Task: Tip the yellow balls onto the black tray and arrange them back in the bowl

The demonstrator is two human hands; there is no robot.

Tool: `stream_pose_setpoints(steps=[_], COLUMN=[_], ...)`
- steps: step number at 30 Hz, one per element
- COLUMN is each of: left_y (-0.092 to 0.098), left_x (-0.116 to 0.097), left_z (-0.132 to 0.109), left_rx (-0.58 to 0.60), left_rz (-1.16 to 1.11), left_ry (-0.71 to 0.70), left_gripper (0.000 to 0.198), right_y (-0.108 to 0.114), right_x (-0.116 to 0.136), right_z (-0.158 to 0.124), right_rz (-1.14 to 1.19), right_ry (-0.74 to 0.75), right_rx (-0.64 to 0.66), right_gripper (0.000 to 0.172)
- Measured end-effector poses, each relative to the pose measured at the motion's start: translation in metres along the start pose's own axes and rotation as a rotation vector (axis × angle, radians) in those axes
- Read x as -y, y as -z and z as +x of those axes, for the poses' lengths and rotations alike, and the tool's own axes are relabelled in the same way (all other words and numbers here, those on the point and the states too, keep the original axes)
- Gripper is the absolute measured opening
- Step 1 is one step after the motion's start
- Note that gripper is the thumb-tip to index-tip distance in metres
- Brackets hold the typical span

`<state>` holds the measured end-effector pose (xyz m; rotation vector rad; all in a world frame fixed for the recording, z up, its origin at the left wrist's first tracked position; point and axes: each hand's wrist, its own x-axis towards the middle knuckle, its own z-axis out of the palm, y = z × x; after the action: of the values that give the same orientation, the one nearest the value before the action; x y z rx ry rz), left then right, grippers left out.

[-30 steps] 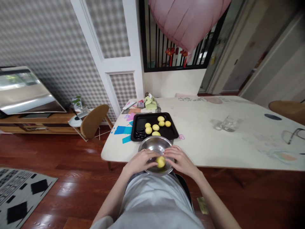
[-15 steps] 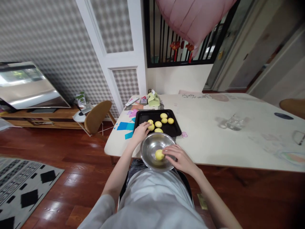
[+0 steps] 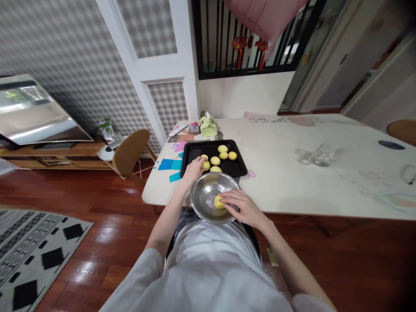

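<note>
A steel bowl (image 3: 199, 203) sits at the near table edge, close against my body. Inside it, my right hand (image 3: 245, 208) has its fingers curled round a yellow lemon (image 3: 218, 202), resting at the bowl's bottom or just above it. Behind the bowl lies a black baking tray (image 3: 195, 149) carrying several lemons (image 3: 222, 148). Over the tray's near left part, my left hand (image 3: 194, 170) has its fingertips closed on another lemon (image 3: 206, 165), which is partly hidden by the fingers.
A green tissue box (image 3: 208, 125) and a white remote (image 3: 178, 130) lie behind the tray on the white table (image 3: 273, 186). To the right stands a clear glass dish (image 3: 321, 157). A wooden chair (image 3: 131, 151) is at the table's left, and a pink balloon (image 3: 268, 17) hangs beyond.
My right fingers have closed further over the lemon in the bowl, which has shifted slightly right. My left hand stays at its lemon on the tray. The camera view has tilted a little downward.
</note>
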<state>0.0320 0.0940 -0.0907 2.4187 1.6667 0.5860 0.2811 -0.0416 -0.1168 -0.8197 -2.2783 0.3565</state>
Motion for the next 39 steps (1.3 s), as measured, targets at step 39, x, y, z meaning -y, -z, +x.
stream_pose_setpoints(steps=[39], left_y=[0.013], left_x=[-0.051], left_z=[-0.09], left_rx=[0.126], left_rz=[-0.135], left_ry=[-0.17], left_gripper=[0.042], right_y=[-0.009], right_x=[0.002], right_z=[0.001], right_rz=[-0.157], right_ry=[-0.226], right_rx=[-0.122], right_gripper=[0.03])
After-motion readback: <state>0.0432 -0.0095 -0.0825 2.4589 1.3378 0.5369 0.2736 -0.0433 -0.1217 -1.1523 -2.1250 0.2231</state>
